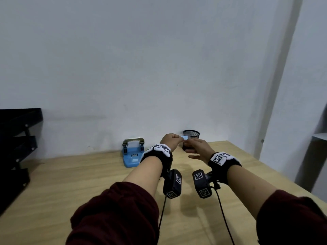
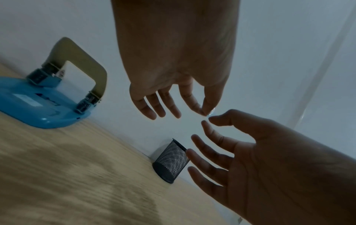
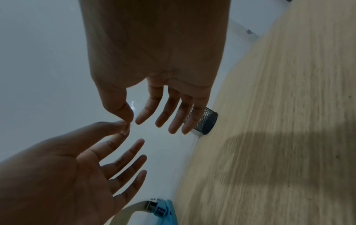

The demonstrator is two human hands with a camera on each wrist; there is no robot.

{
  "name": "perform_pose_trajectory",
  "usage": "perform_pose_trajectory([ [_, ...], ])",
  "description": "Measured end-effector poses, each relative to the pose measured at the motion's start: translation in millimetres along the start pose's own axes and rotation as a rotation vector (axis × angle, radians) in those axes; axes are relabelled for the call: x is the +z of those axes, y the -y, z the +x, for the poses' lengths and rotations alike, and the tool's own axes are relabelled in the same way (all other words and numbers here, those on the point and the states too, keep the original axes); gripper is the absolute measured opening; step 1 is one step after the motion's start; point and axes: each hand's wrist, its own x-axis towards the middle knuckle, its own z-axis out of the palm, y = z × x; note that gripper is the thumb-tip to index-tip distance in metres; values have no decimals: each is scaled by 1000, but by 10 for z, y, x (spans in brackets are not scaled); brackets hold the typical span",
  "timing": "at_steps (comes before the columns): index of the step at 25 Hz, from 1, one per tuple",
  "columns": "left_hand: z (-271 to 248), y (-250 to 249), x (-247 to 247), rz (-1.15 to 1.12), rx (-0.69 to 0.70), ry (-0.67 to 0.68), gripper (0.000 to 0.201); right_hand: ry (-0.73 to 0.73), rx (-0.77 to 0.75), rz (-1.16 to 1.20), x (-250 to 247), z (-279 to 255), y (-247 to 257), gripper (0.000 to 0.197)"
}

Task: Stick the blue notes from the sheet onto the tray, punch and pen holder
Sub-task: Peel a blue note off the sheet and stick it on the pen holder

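Observation:
My left hand [image 1: 178,137] is raised above the table and pinches a small blue note [image 1: 184,137] between thumb and forefinger, just in front of the black mesh pen holder [image 1: 192,134]. In the left wrist view that pinch [image 2: 205,113] is seen from behind, and the note hardly shows. My right hand [image 1: 190,147] hovers close beside the note with its fingers [image 3: 159,115] straight and spread, holding nothing. The blue punch [image 1: 132,154] stands to the left by the wall, with a pale rectangular label on its base. The black tray [image 1: 17,138] stands at the far left.
The pen holder [image 2: 171,161] stands against the white wall at the back edge of the wooden table [image 1: 88,183]. The table's right edge runs diagonally near a grey shelf [image 1: 320,137]. Cables hang from both wrist cameras.

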Motion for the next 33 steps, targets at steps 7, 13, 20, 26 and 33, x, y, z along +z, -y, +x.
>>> perform_pose_trajectory([
  [7,426,131,282,-37,-23,27,30,-39,5,216,-137,413,-221,20],
  [13,762,234,437,9,-52,50,33,-122,14,210,-287,779,-430,13],
  [20,1115,390,513,361,99,15,29,-247,65,137,-408,1130,-700,30],
  [26,1352,485,655,466,226,63,43,-275,37,53,-395,1357,-801,36],
  [33,1558,588,734,590,348,111,45,-275,11,26,-406,1547,-878,25],
])
